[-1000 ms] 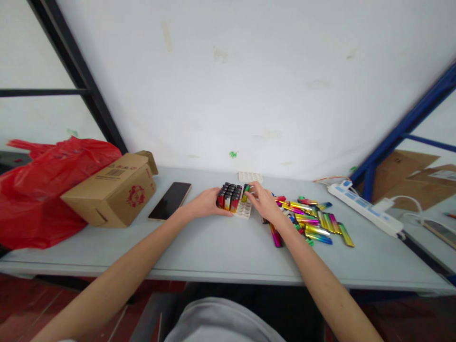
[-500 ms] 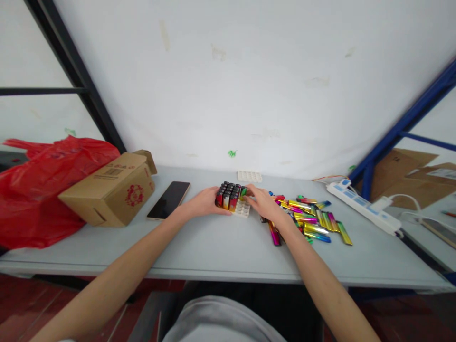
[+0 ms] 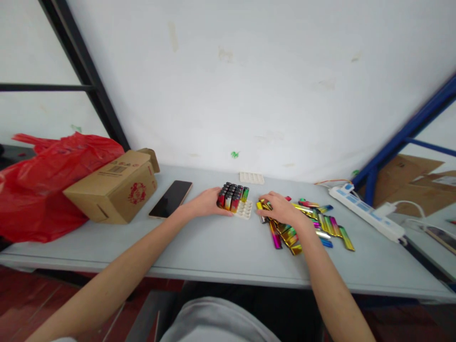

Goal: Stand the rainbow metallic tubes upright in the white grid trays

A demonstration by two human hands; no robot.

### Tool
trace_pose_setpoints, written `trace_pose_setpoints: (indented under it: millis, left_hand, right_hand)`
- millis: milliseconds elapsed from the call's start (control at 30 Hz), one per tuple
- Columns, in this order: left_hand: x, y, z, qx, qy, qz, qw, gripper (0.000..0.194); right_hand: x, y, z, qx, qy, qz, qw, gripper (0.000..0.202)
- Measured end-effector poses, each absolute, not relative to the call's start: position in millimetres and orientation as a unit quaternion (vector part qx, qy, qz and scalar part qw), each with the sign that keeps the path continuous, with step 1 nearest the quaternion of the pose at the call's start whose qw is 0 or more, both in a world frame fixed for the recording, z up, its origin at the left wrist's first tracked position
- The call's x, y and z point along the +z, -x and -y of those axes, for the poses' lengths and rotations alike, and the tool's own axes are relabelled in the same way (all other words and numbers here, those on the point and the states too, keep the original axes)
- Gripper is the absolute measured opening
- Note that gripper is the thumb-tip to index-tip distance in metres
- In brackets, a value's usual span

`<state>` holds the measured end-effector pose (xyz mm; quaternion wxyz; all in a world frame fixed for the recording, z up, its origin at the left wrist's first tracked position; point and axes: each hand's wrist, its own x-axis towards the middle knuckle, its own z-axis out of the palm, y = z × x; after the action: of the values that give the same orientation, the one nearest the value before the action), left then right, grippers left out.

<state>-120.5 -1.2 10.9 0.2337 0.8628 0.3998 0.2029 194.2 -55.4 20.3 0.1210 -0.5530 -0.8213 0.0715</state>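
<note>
Upright lighters with black tops [image 3: 231,195] stand packed in rows in a white holed tray [image 3: 243,210]. My left hand [image 3: 205,203] is closed around the left side of this block, thumb along the front. One green lighter [image 3: 245,194] stands at the right of the rows, beside bare holes. To the right of the tray, my right hand [image 3: 278,207] is over the near-left part of a loose pile of shiny lighters [image 3: 285,233]. Its curled fingers and thumb are around a yellow-gold lighter [image 3: 261,205], partly hidden by the hand.
A second white tray [image 3: 251,178] lies by the wall. At left are a phone [image 3: 171,199], a cardboard box [image 3: 113,190] and a red plastic bag [image 3: 39,190]. A white power strip [image 3: 366,213] with cables lies at right, near a blue metal frame [image 3: 399,142].
My right hand has moved from the tray rightward to the loose pile, leaving the green lighter standing in the tray. My left hand stays at the block. The view has shifted slightly.
</note>
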Motion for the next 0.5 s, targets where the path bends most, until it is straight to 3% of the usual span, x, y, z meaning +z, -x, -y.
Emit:
trace_pose_setpoints:
  millis: [267,367,500]
  left_hand:
    - [11,121,1,0.202,-0.866,-0.397,0.229,0.077]
    - [12,121,2,0.214,-0.868,-0.384,0.23,0.076]
    - [13,121,4,0.211,-0.864,-0.392,0.236,0.076]
  right_hand:
    - [16,-169,50,0.035,0.602,0.792,0.091,0.047]
    - [11,-167,48,0.044,0.598,0.789,0.133,0.051]
    - [8,-175,45,0.081,0.547,0.798,0.241,0.037]
